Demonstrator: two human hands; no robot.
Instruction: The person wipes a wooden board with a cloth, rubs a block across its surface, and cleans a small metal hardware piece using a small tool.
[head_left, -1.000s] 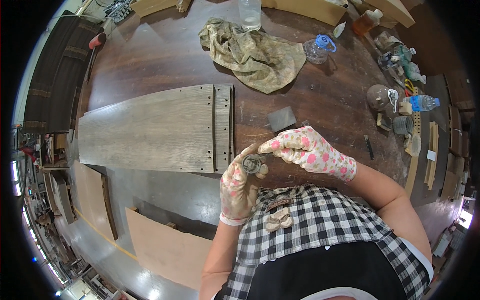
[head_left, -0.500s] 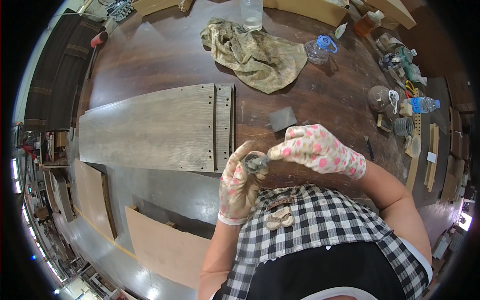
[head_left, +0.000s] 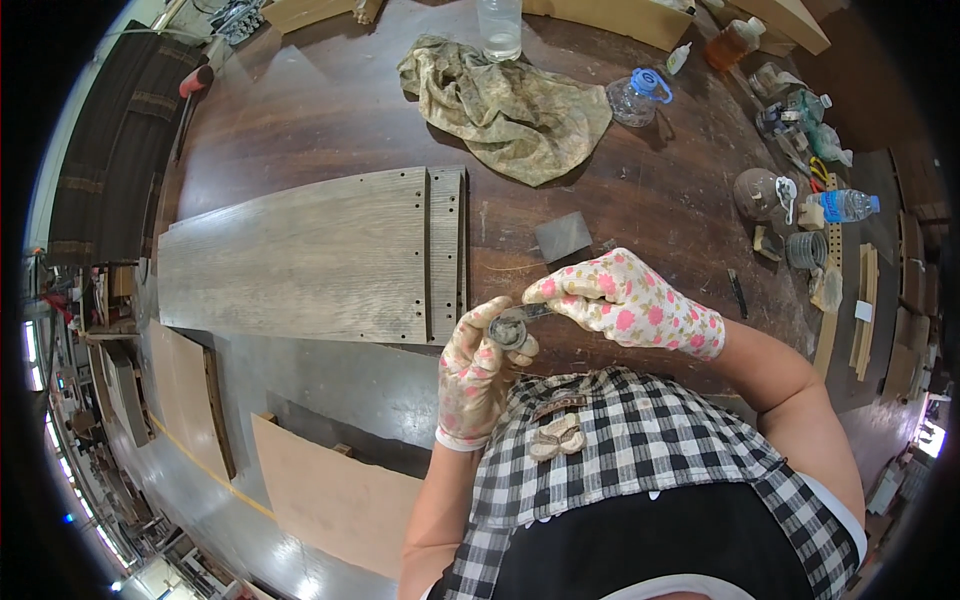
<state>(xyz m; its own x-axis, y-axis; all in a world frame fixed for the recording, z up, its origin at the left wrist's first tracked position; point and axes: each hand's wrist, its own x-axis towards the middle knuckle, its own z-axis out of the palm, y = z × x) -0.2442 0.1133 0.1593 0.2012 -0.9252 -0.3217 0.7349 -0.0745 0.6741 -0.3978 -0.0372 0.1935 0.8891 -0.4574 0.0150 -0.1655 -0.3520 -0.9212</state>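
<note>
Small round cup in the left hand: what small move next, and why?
Perhaps a short stir: the floral-gloved right hand pinches a thin, flat, greyish tool at the mouth of the small round cup, whose grey contents look uneven, while the floral-gloved left hand holds it.

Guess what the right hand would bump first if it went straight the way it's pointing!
The right hand would probably meet the left hand, holding the small round cup; depth is unclear, though.
</note>
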